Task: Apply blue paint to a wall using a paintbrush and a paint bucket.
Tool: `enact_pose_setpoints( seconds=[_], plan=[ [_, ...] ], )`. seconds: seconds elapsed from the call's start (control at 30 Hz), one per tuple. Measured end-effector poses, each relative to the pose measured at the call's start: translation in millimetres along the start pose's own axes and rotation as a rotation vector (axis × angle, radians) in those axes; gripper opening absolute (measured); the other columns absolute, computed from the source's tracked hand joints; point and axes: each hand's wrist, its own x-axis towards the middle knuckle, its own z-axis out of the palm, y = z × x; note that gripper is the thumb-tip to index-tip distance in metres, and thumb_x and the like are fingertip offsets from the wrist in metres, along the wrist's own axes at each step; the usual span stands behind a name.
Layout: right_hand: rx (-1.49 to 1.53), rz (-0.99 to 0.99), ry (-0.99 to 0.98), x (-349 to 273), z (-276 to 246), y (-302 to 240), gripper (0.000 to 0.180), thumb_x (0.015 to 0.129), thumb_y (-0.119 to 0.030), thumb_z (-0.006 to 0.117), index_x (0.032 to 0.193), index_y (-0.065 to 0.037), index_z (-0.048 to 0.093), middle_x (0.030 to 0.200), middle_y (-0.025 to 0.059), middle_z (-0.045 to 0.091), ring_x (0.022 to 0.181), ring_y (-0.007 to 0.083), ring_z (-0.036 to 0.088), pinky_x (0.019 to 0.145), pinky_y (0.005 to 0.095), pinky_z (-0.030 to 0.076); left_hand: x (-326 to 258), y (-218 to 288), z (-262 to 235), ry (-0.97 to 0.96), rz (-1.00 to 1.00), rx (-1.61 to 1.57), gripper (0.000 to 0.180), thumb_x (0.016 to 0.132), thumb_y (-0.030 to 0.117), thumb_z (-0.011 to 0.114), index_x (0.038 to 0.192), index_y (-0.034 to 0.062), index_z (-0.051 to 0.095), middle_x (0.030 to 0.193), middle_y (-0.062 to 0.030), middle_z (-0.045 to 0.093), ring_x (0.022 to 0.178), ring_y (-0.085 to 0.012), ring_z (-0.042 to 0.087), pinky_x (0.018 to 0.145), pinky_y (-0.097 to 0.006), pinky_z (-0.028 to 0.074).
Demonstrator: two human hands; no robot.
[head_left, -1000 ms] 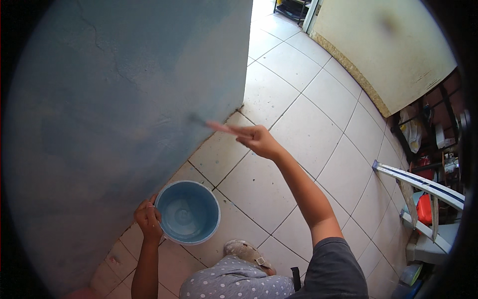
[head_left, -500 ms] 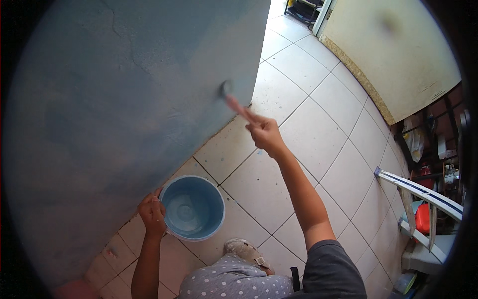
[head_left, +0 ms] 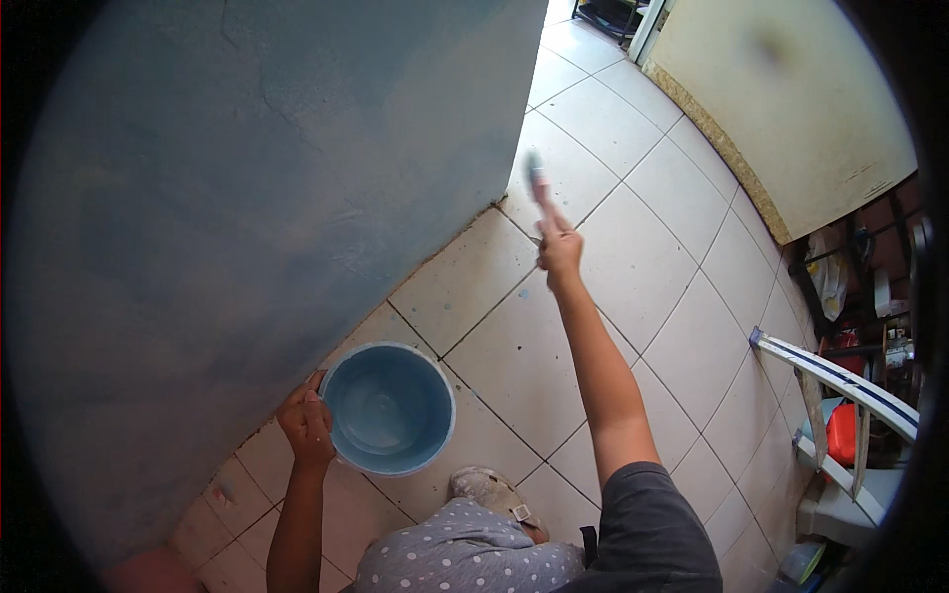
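My left hand point(head_left: 308, 423) is closed on the rim of a round blue bucket point(head_left: 443, 420), held beside the wall in front of my legs. Inside the bucket, a pale blue liquid seems to cover the bottom. With my arm stretched forward, my right hand point(head_left: 560, 253) grips the handle of a paintbrush point(head_left: 538, 176), which is smeared by motion. The brush's dark tip points away from me, over the tiles just right of the wall's corner. A blue-grey wall point(head_left: 297, 198) with uneven patches and a thin crack fills the left side.
White floor tiles point(head_left: 633, 267) carry small blue spots. At the right stands a white stepladder point(head_left: 830, 381) by a cluttered dark rack point(head_left: 880, 296) and a red object point(head_left: 841, 433). A cream panel point(head_left: 791, 109) is at the upper right. My shoe point(head_left: 489, 499) is below the bucket.
My right hand has swung the paintbrush rightward, from the wall's surface out past its corner. The bucket and my left hand appear slightly shifted to the right in the picture.
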Motion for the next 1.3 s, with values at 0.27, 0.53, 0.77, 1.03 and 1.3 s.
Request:
enact_pose_setpoints(
  seconds=[0.27,0.53,0.77,1.03,1.3],
  plan=[
    [-0.439,0.096,-0.702,-41.1,8.5,13.5,0.043,0.088,-0.012,0.064,0.130,-0.015,0.060,0.058,-0.0093,0.037,0.043,0.0043,0.029,0.038,0.0231,0.025,-13.4,-25.5,-10.4,0.078,0.004,-0.001,0.050,0.097,0.010,0.037,0.047,0.0038,0.035,0.046,-0.0031,0.033,0.047,-0.0104,0.034,0.103,-0.050,0.044],
    [0.355,-0.093,0.236,2.6,17.3,0.4,0.044,0.090,-0.013,0.063,0.133,-0.013,0.055,0.056,-0.0048,0.040,0.042,0.0051,0.034,0.036,0.0245,0.026,-21.6,-31.5,-11.8,0.117,0.044,-0.012,0.050,0.095,0.007,0.034,0.046,0.0013,0.037,0.045,-0.0055,0.034,0.044,-0.0135,0.034,0.098,-0.054,0.046],
    [-0.527,-0.510,-1.039,-44.5,2.9,43.5,0.042,0.090,-0.005,0.055,0.131,-0.012,0.059,0.071,-0.0049,0.057,0.047,0.0033,0.036,0.041,0.0220,0.032,-25.7,-49.3,-3.6,0.151,0.021,-0.023,0.049,0.095,0.006,0.033,0.047,0.0002,0.037,0.045,-0.0052,0.034,0.045,-0.0126,0.035,0.099,-0.054,0.045],
    [0.147,0.145,0.116,-9.4,25.5,32.6,0.049,0.089,-0.010,0.061,0.137,-0.013,0.051,0.054,-0.0063,0.040,0.040,0.0049,0.036,0.036,0.0232,0.024,-29.9,-56.3,-5.1,0.155,0.034,0.068,0.051,0.097,0.008,0.033,0.047,-0.0007,0.036,0.045,-0.0059,0.034,0.045,-0.0139,0.034,0.099,-0.054,0.045],
    [-0.283,0.248,-0.611,-57.5,16.9,13.9,0.045,0.090,-0.009,0.060,0.134,-0.014,0.055,0.058,-0.0072,0.040,0.042,0.0040,0.032,0.038,0.0215,0.025,-38.6,-63.6,-13.1,0.145,-0.012,0.110,0.050,0.096,0.008,0.033,0.047,-0.0004,0.036,0.046,-0.0069,0.036,0.047,-0.0153,0.036,0.099,-0.053,0.046]
  ],
)
